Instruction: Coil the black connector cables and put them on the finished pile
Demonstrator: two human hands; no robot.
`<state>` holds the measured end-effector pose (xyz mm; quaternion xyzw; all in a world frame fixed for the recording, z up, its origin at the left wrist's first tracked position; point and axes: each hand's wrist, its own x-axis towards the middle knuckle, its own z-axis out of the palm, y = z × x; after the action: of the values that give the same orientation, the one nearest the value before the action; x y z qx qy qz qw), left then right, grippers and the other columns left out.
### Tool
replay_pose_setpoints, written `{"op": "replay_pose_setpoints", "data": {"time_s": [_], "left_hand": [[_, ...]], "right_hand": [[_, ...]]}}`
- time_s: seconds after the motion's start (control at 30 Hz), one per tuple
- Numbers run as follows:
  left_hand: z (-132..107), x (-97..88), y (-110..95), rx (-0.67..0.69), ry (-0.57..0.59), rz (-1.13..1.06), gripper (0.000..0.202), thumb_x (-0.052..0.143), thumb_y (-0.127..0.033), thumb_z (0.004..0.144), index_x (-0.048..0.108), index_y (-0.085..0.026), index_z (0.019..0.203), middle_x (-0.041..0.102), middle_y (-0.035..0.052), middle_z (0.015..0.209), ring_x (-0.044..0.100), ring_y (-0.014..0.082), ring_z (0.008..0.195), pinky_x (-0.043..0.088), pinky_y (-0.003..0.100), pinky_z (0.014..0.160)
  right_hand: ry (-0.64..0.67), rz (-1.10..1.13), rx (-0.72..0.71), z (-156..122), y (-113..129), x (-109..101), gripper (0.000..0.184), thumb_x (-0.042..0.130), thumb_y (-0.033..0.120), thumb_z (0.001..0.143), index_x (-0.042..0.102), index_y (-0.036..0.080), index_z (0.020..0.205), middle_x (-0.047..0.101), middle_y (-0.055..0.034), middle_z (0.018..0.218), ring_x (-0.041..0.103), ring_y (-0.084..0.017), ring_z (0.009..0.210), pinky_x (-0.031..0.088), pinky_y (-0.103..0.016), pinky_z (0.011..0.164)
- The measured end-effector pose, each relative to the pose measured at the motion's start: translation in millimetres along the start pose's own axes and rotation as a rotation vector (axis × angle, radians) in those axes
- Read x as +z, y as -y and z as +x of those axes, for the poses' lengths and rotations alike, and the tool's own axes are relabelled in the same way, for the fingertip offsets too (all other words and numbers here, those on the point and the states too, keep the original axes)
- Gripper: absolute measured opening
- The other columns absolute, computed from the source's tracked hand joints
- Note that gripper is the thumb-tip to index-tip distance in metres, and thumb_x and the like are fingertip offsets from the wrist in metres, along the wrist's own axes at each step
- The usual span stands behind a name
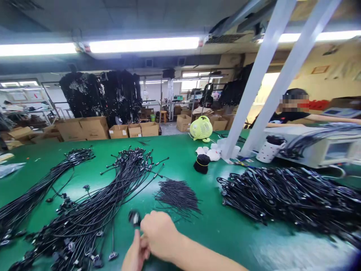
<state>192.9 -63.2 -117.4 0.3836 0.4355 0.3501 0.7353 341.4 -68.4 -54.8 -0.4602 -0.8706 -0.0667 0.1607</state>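
Observation:
My right hand (162,234) is closed in a fist at the lower middle, just above the green table. Pressed against it from below is my left hand (135,253), its thumb up and its fingers curled. A blurred black cable end (134,218) with a pale patch sticks out beyond the left thumb, beside the right knuckles. What lies inside the right fist is hidden. A pile of thin black ties (178,197) lies just beyond my hands. To their left spreads a bundle of black cables (113,192) with plugs at the ends.
Another cable bundle (42,188) lies far left. Looped black cables (287,195) are heaped at right. A banded black bundle (201,163), a green fan (201,128) and white posts (254,79) stand across the table (220,241). A person (293,109) is at back right, near a white machine.

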Motion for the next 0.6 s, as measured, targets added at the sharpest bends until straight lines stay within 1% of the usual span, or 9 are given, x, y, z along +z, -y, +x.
{"op": "replay_pose_setpoints", "data": {"time_s": [0.07, 0.13, 0.17, 0.27, 0.33, 0.4, 0.47, 0.5, 0.6], "left_hand": [[-2, -2.0, -1, -0.084, -0.03, -0.196, 0.056, 0.065, -0.073, 0.067, 0.071, -0.017, 0.071, 0.063, 0.006, 0.065, 0.061, 0.0236, 0.076, 0.048, 0.036, 0.079], [-9, -7.4, -8, -0.08, -0.061, -0.241, 0.059, 0.063, -0.075, 0.068, 0.073, -0.017, 0.074, 0.065, 0.0073, 0.072, 0.061, 0.0233, 0.08, 0.048, 0.034, 0.08], [-14, -10.2, -13, -0.028, -0.065, -0.204, 0.061, 0.058, -0.077, 0.07, 0.073, -0.017, 0.07, 0.064, 0.0069, 0.073, 0.06, 0.0221, 0.077, 0.048, 0.033, 0.078], [-28, -11.6, -20, 0.219, -0.058, 0.032, 0.073, 0.046, -0.082, 0.074, 0.066, -0.017, 0.048, 0.055, 0.0056, 0.069, 0.053, 0.0188, 0.068, 0.047, 0.033, 0.072], [-33, -4.3, -18, 0.346, -0.121, 0.205, 0.067, 0.055, -0.078, 0.072, 0.065, -0.018, 0.046, 0.054, 0.0057, 0.071, 0.054, 0.0204, 0.072, 0.047, 0.034, 0.076], [-33, 8.5, -14, 0.42, -0.249, 0.273, 0.049, 0.07, -0.069, 0.067, 0.073, -0.02, 0.066, 0.061, 0.0069, 0.085, 0.058, 0.0248, 0.09, 0.047, 0.035, 0.087], [-34, 22.8, -12, 0.42, -0.328, 0.207, 0.05, 0.072, -0.065, 0.067, 0.073, -0.023, 0.094, 0.064, 0.008, 0.11, 0.054, 0.0272, 0.114, 0.042, 0.035, 0.1], [-34, 29.0, -11, 0.375, -0.314, 0.154, 0.052, 0.069, -0.064, 0.072, 0.07, -0.023, 0.104, 0.063, 0.0084, 0.119, 0.051, 0.027, 0.123, 0.038, 0.036, 0.106], [-35, 39.9, -10, 0.215, -0.103, 0.021, 0.055, 0.064, -0.06, 0.08, 0.066, -0.018, 0.115, 0.063, 0.012, 0.129, 0.048, 0.0284, 0.131, 0.032, 0.04, 0.113]], "right_hand": [[0.03, 0.017, -0.193, -5, 13, 7, 0.01, 0.063, 0.027, 0.076, 0.058, 0.018, 0.076, 0.066, -0.0016, 0.073, 0.056, -0.016, 0.066, 0.034, -0.031, 0.055], [0.069, 0.071, -0.256, -10, 20, 11, 0.01, 0.062, 0.028, 0.079, 0.059, 0.019, 0.077, 0.066, -0.0006, 0.073, 0.056, -0.015, 0.065, 0.033, -0.03, 0.053], [0.093, 0.092, -0.231, -12, 20, 12, 0.009, 0.061, 0.028, 0.08, 0.059, 0.019, 0.078, 0.066, -0.0002, 0.073, 0.056, -0.015, 0.064, 0.031, -0.03, 0.052], [0.152, 0.103, -0.042, -16, 10, 7, 0.005, 0.059, 0.024, 0.079, 0.061, 0.02, 0.081, 0.067, -0.0003, 0.075, 0.057, -0.016, 0.066, 0.03, -0.029, 0.053], [0.135, 0.094, 0.043, -15, 2, 2, 0.006, 0.055, 0.02, 0.081, 0.061, 0.019, 0.081, 0.067, -0.0012, 0.076, 0.057, -0.016, 0.069, 0.032, -0.029, 0.057], [0.068, 0.128, 0.078, -13, -1, -2, 0.008, 0.054, 0.018, 0.081, 0.062, 0.019, 0.081, 0.066, -0.0024, 0.076, 0.057, -0.016, 0.069, 0.033, -0.029, 0.059], [0.004, 0.21, 0.113, -13, 2, -4, 0.009, 0.053, 0.017, 0.08, 0.062, 0.019, 0.079, 0.066, -0.0038, 0.075, 0.055, -0.016, 0.068, 0.034, -0.028, 0.061], [-0.009, 0.263, 0.145, -13, 5, -4, 0.01, 0.052, 0.016, 0.08, 0.061, 0.018, 0.077, 0.065, -0.0046, 0.075, 0.055, -0.016, 0.068, 0.035, -0.028, 0.062], [0.02, 0.437, 0.26, -17, 12, -1, 0.021, 0.041, 0.017, 0.088, 0.061, 0.017, 0.081, 0.066, -0.008, 0.083, 0.056, -0.017, 0.077, 0.037, -0.028, 0.07]]}}
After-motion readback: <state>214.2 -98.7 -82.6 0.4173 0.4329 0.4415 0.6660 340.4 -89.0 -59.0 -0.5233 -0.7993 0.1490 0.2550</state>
